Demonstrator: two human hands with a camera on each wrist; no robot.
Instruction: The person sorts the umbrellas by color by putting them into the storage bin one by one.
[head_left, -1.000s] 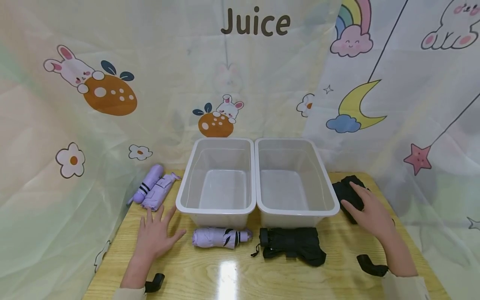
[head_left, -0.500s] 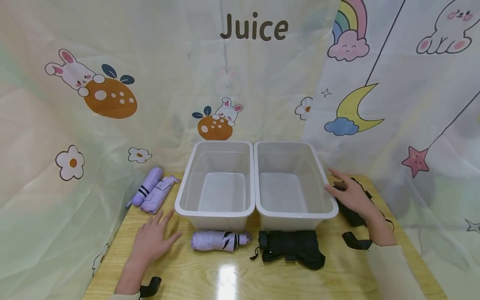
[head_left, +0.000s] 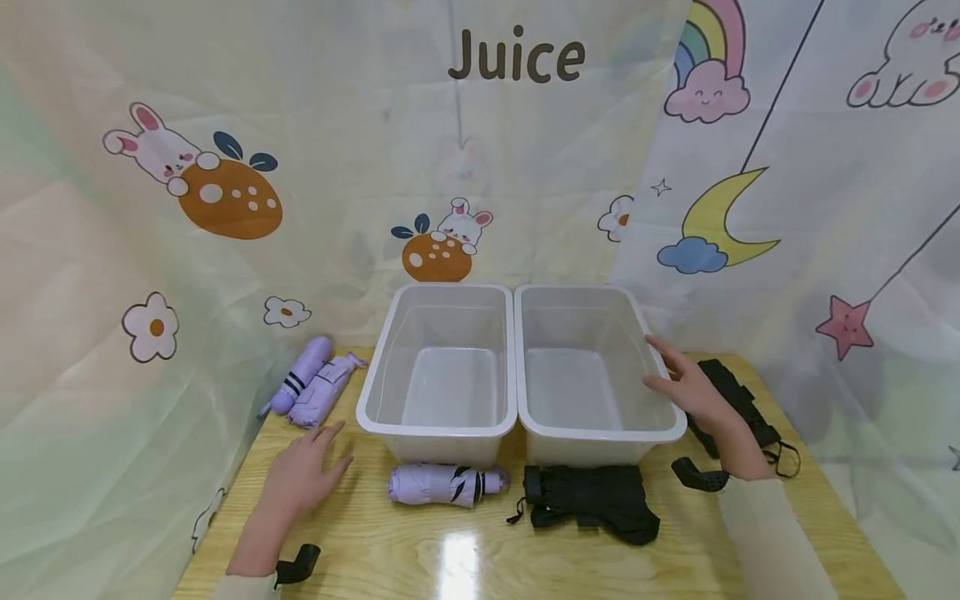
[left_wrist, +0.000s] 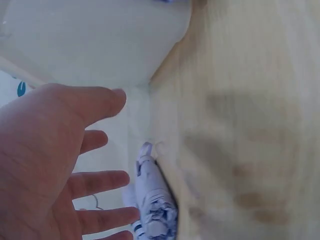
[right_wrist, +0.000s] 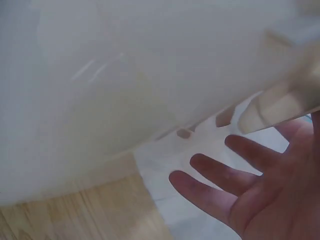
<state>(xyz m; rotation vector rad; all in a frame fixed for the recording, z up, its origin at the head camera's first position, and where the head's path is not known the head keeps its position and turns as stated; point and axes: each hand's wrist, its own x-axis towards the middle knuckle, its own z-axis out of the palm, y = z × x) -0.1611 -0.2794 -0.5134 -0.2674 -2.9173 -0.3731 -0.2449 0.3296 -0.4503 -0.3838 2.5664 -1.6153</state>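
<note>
In the head view my right hand [head_left: 693,392] is at the right rim of the right white plastic bin [head_left: 600,433], thumb and fingertips overlapping the edge. The right wrist view shows its fingers [right_wrist: 220,175] spread and fairly straight beside the bin wall [right_wrist: 100,100]. Behind the wrist lies a black folded umbrella [head_left: 738,400] with a loose strap. My left hand [head_left: 296,475] hovers over the table's left side, fingers spread, holding nothing. Just beyond its fingertips lie two folded lilac umbrellas [head_left: 324,392], one of them also in the left wrist view.
The left white bin [head_left: 435,431] stands against the right one. In front of them lie a lilac umbrella with black leaf marks [head_left: 442,485] and a black umbrella [head_left: 588,500] on the wooden table [head_left: 390,558]. A printed curtain [head_left: 337,167] encloses the back and sides.
My right hand has moved left from over the black umbrella at the right to the right bin's rim, uncovering more of that umbrella. The left hand has drawn slightly back and stays spread.
</note>
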